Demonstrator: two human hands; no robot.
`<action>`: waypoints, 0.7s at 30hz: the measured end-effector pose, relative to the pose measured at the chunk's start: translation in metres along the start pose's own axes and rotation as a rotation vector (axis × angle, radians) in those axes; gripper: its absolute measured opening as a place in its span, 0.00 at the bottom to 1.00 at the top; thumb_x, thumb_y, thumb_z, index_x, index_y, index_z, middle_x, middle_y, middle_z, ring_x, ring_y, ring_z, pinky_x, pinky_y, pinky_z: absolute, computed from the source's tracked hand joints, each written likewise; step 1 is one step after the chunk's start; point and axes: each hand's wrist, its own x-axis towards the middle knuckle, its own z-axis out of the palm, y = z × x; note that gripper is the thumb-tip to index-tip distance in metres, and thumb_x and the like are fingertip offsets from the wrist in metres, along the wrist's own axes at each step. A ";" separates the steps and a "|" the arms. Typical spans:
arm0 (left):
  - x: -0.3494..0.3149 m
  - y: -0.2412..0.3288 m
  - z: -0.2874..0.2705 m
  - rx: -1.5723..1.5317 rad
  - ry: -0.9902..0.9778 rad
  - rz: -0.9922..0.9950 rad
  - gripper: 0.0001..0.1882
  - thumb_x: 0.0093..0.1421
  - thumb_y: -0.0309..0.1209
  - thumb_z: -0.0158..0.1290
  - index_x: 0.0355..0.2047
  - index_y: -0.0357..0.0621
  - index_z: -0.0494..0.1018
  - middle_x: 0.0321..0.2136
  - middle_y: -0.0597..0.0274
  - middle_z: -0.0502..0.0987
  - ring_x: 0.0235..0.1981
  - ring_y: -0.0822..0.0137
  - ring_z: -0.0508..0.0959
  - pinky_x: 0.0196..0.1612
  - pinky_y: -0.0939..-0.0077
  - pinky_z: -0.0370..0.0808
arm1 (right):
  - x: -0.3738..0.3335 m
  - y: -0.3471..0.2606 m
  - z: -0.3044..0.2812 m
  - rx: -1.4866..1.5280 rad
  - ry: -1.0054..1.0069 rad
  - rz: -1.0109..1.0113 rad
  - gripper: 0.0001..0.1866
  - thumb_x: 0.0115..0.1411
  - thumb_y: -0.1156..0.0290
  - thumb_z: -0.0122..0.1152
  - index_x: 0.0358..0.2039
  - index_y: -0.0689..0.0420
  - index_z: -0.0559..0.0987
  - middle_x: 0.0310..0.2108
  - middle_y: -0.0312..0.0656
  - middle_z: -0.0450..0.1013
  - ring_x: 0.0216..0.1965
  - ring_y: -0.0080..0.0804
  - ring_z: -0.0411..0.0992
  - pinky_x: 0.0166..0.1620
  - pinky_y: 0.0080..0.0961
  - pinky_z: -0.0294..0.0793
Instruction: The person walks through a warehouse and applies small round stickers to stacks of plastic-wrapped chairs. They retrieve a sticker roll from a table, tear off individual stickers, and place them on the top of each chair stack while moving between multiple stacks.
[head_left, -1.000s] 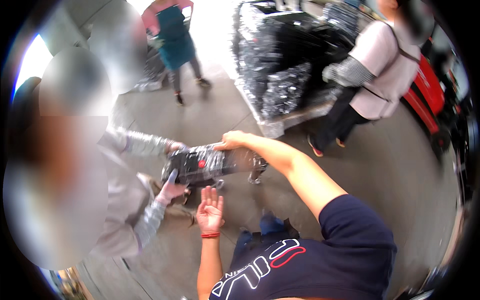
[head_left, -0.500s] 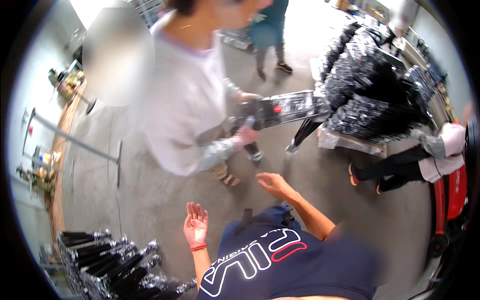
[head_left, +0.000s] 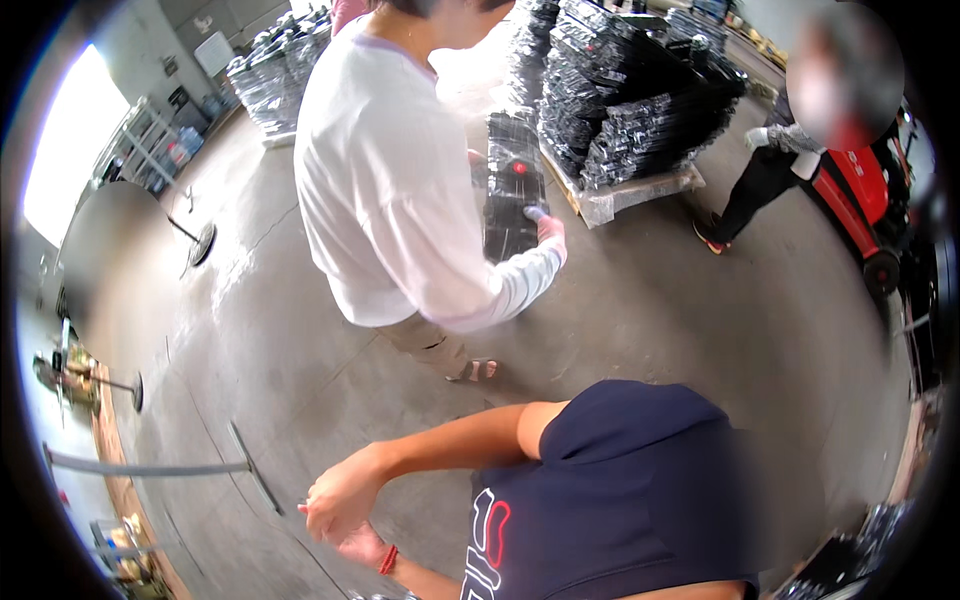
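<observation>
My right hand (head_left: pixel 338 496) reaches across to the lower left, wrist bent, with its fingers curled together. Just below it is my left hand (head_left: pixel 364 545), a red cord bracelet (head_left: pixel 389 560) round its wrist. The right hand overlaps the left, hiding most of the left fingers. A small pale tip shows at the right fingers; whether anything is held there I cannot make out. Nearest ahead, a person in a white top (head_left: pixel 385 190) holds a black, plastic-wrapped panel (head_left: pixel 515 195) with a red spot on it.
A wooden pallet (head_left: pixel 600 208) bears stacked black, wrapped parts (head_left: pixel 640 110). Another person in black trousers (head_left: pixel 755 190) stands near a red machine (head_left: pixel 850 195) at right. A grey metal stand (head_left: pixel 150 467) is on the left; more wrapped parts (head_left: pixel 845 560) lie lower right.
My hands, apart and spread before, have come together at the lower left. The view has turned right. The person in white has turned away with the panel, toward the pallet.
</observation>
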 end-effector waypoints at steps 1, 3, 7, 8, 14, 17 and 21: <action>0.016 0.019 -0.006 0.024 0.021 0.000 0.19 0.59 0.28 0.39 0.50 0.34 0.59 0.50 0.52 0.64 0.53 0.60 0.62 0.57 0.62 0.54 | 0.027 0.008 0.005 0.008 0.046 -0.040 0.08 0.53 0.65 0.45 0.29 0.56 0.69 0.39 0.44 0.68 0.45 0.37 0.64 0.46 0.30 0.63; 0.050 0.051 -0.021 0.054 0.089 -0.009 0.19 0.60 0.28 0.38 0.51 0.34 0.59 0.50 0.53 0.64 0.53 0.61 0.62 0.57 0.62 0.54 | 0.078 0.051 0.018 0.132 0.259 -0.127 0.13 0.57 0.64 0.40 0.41 0.55 0.62 0.48 0.45 0.59 0.51 0.33 0.58 0.50 0.26 0.58; 0.124 0.117 -0.058 0.160 0.118 -0.063 0.19 0.60 0.29 0.35 0.51 0.35 0.58 0.51 0.53 0.63 0.53 0.62 0.62 0.58 0.63 0.53 | 0.225 0.145 0.039 0.829 1.445 -0.978 0.22 0.62 0.63 0.34 0.56 0.54 0.55 0.58 0.46 0.49 0.57 0.28 0.51 0.55 0.20 0.53; 0.142 0.141 -0.066 0.191 0.118 -0.060 0.19 0.61 0.29 0.35 0.52 0.35 0.58 0.52 0.54 0.63 0.53 0.62 0.62 0.58 0.63 0.52 | 0.236 0.144 0.012 0.858 1.293 -0.972 0.20 0.61 0.63 0.36 0.53 0.54 0.58 0.55 0.45 0.53 0.54 0.28 0.54 0.52 0.21 0.55; 0.255 0.234 -0.111 0.341 0.001 -0.105 0.20 0.62 0.30 0.32 0.53 0.36 0.57 0.53 0.55 0.62 0.54 0.63 0.62 0.59 0.63 0.51 | 0.181 0.138 -0.158 0.056 0.448 -0.010 0.14 0.50 0.63 0.50 0.34 0.56 0.77 0.26 0.42 0.73 0.29 0.37 0.70 0.33 0.31 0.68; 0.315 0.246 -0.135 0.326 0.067 -0.142 0.20 0.62 0.30 0.32 0.53 0.36 0.57 0.53 0.55 0.62 0.54 0.62 0.62 0.58 0.62 0.52 | 0.193 0.180 -0.187 0.005 0.380 0.011 0.14 0.52 0.63 0.48 0.37 0.55 0.76 0.30 0.43 0.73 0.32 0.38 0.70 0.35 0.33 0.68; 0.393 0.264 -0.167 0.284 0.262 -0.215 0.20 0.61 0.31 0.33 0.53 0.37 0.58 0.53 0.56 0.63 0.53 0.60 0.63 0.55 0.58 0.55 | 0.201 0.240 -0.202 0.048 0.357 0.172 0.13 0.54 0.64 0.50 0.35 0.57 0.77 0.30 0.43 0.74 0.31 0.33 0.70 0.35 0.29 0.68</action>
